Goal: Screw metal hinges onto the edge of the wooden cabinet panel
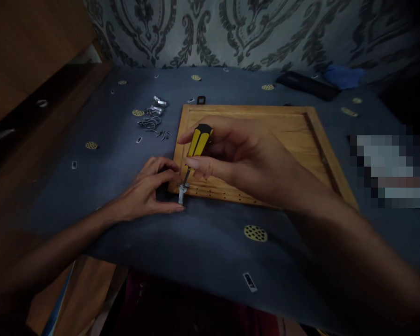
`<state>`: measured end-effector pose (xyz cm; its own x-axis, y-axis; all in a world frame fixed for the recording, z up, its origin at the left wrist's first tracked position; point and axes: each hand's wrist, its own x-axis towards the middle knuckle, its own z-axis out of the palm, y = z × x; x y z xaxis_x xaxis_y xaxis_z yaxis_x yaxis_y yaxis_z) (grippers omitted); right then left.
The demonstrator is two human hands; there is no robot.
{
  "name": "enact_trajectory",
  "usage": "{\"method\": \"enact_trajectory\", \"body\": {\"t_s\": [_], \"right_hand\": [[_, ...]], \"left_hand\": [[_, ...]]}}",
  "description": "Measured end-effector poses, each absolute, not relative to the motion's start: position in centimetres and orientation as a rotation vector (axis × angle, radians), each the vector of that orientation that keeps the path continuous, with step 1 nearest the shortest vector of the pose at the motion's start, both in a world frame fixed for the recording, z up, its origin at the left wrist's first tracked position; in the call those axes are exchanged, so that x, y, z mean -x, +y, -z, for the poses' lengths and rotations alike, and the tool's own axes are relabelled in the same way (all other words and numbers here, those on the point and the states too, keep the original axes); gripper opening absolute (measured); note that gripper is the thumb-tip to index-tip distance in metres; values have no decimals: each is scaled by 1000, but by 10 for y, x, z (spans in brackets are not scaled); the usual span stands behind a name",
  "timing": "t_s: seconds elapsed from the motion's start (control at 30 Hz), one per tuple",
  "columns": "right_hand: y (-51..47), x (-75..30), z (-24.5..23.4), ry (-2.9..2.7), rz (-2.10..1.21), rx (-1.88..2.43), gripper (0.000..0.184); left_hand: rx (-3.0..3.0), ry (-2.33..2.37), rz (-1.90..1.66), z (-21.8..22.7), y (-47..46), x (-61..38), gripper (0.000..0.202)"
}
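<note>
My right hand [245, 154] grips a screwdriver [200, 142] with a yellow and black handle. Its shaft points down to a metal hinge [181, 194] at the near left corner of a wooden cabinet door [287, 135]. The hinge sits on the door's edge and juts out past it. With thumb and fingers closed around the hinge, my left hand [152, 189] steadies it from the left. Whether the screwdriver tip sits in a screw is too small to tell. Several small dark holes run along the door's near edge.
Beyond my left hand lie more metal hinges [156, 109], a bunch of curved metal pieces [150, 123] and several loose screws [164, 135]. A dark elongated case [308, 85] and a blue cloth [345, 76] lie at the back right. Patterned dark cloth [210, 252] covers the surface.
</note>
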<state>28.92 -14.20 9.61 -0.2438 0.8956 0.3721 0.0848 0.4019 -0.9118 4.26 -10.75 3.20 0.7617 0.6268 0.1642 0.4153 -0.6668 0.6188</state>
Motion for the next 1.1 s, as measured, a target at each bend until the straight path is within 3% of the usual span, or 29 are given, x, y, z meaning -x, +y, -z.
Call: {"method": "enact_trajectory", "body": {"t_s": [0.1,0.2,0.37,0.8,1.1], "right_hand": [[-142,-291,-98,-1715,-1218,799,27],[-144,-285,-95,-1699,-1045,898,40],[-147,-271,-83,-1680,-701,989,39],[-157,-268,-88,-1613,-451,1039,43],[-151,-269,-79,-1661,-547,1049,46]], "left_hand": [[-2404,772,-487,-31,-107,-42,46],[-2410,755,-507,-31,-107,-42,48],[-2414,748,-507,-30,-107,-42,49],[-2430,754,-514,-26,-106,-41,48],[-2452,766,-487,-25,-106,-40,50]]}}
